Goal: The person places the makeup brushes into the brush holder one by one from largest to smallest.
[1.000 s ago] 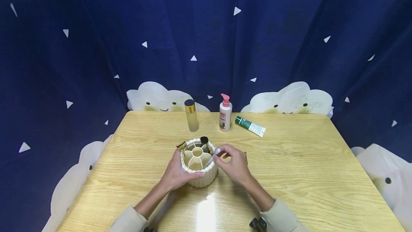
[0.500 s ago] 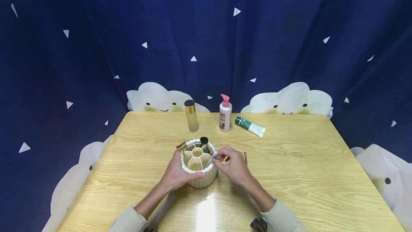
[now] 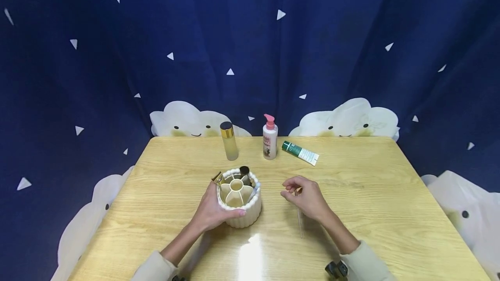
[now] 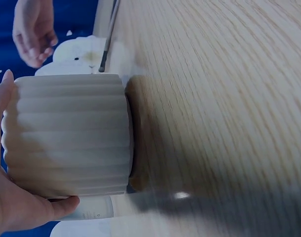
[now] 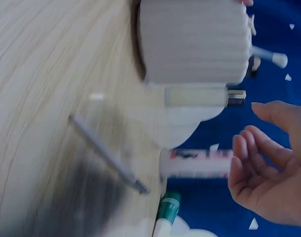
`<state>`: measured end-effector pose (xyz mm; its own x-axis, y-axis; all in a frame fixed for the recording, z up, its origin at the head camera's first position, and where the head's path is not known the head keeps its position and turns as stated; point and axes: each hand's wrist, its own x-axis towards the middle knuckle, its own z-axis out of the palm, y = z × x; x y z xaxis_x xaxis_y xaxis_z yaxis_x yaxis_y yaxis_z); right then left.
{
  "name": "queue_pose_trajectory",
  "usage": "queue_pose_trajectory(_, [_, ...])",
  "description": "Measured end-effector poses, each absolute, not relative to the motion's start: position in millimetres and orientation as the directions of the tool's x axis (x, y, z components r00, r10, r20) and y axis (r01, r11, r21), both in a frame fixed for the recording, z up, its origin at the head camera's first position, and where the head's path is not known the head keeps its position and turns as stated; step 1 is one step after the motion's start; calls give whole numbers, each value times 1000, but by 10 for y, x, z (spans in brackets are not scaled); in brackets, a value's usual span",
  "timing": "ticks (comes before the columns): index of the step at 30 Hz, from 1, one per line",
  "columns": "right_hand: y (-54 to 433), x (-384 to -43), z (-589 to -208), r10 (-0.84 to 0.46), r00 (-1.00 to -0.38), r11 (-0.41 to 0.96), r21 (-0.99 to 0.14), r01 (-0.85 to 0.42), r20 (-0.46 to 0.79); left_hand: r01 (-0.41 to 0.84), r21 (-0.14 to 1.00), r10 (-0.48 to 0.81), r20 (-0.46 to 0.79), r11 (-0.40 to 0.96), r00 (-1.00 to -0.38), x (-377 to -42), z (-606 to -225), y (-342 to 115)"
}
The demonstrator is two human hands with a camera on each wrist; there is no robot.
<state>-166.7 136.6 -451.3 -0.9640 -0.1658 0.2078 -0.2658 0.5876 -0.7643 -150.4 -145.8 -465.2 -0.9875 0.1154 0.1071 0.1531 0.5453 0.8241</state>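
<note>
My left hand [image 3: 212,208] grips the white ribbed, round organizer [image 3: 250,214] from its left side, thumb along the front. Inside are petal-like compartments round a central hole. A dark-bristled makeup brush [image 3: 244,170] sticks up at the back, and a gold-coloured item [image 3: 217,178] leans out at the left. At the right rim stands a slim stick with a pale rounded tip [image 5: 279,59]. My right hand [image 3: 307,197] hovers right of the organizer, fingers loosely bent, holding nothing. Below it, a thin slender stick with a dark end [image 5: 108,154] lies on the table, partly hidden in the head view.
Behind the organizer stand a bottle with a black-and-gold cap [image 3: 229,142] and a white pump bottle with a pink top [image 3: 270,140]. A green-and-white tube [image 3: 300,152] lies to their right. A dark blue curtain [image 3: 250,47] hangs past the table's [image 3: 371,194] back edge.
My right hand has let go of the pale-tipped stick, which stays in the organizer, and has moved right over the thin stick. My left hand keeps its grip on the organizer.
</note>
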Motion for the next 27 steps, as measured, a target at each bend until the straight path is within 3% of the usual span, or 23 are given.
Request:
queue_pose_trajectory(14, [1762,-1907,-4800,-122,-992,635,-770,-61,-22,116,828,99,74,548,-992,-1498,-4661,-1462])
queue_pose_trajectory(27, [1685,-1992,-5005,-62,-988,719,-693,57,-145,131,848,110,87,514,-990,-1511,-4675,-1452])
